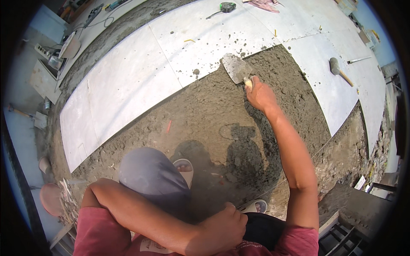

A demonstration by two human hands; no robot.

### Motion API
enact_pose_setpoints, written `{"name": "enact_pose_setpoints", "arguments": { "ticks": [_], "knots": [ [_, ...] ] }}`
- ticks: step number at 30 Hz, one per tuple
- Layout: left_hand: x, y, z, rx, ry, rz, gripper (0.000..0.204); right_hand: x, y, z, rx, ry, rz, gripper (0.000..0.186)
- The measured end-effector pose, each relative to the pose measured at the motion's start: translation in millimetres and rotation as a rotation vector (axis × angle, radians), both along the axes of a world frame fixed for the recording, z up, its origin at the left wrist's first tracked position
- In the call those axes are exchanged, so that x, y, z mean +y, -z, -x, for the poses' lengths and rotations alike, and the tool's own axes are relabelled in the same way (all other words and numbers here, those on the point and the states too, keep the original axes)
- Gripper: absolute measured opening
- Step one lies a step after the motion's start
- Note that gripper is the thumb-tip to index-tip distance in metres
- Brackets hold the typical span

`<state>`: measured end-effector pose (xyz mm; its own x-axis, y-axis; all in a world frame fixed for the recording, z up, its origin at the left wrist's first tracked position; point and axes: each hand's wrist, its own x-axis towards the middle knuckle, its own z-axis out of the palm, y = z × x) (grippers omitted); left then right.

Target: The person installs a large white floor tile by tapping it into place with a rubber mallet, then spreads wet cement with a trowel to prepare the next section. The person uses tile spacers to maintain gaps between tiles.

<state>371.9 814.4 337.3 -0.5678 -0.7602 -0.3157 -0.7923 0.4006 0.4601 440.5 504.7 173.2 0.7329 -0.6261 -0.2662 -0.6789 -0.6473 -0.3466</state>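
Observation:
My right hand [260,94] is closed round the pale handle of a trowel [236,68], at the end of an outstretched arm. The trowel's broad, mortar-smeared blade lies at the edge where the wet grey mortar bed [205,100] meets a large light tile [192,32]. Crumbs of mortar are scattered over the tiles around the blade. My left hand [224,228] rests by my lap with its fingers curled in; its palm is hidden and no tool sticks out of it.
A mallet [335,68] lies on the right-hand tiles, with a tape measure [227,7] at the top. An orange-red strip [168,126] sits on the mortar near my knee. Tools and cables lie at the upper left. A reddish round container [51,199] stands at lower left.

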Motion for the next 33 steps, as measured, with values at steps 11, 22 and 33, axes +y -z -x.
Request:
{"name": "enact_pose_setpoints", "arguments": {
  "ticks": [11,22,33],
  "knots": [
    [1.3,-10.4,-6.4,0.027,-0.198,0.119,0.021,-18.3,10.5,23.3,0.061,-0.113,0.018,0.038],
    [-1.3,3.9,2.7,-0.024,-0.151,-0.009,0.02,-39.9,23.7,177.2,-0.108,0.124,0.28,0.035],
    [-5.1,14.8,22.7,-0.11,-0.137,0.011,0.02,-26.0,43.8,273.9,-0.036,0.227,0.022,0.041]
  ]
}}
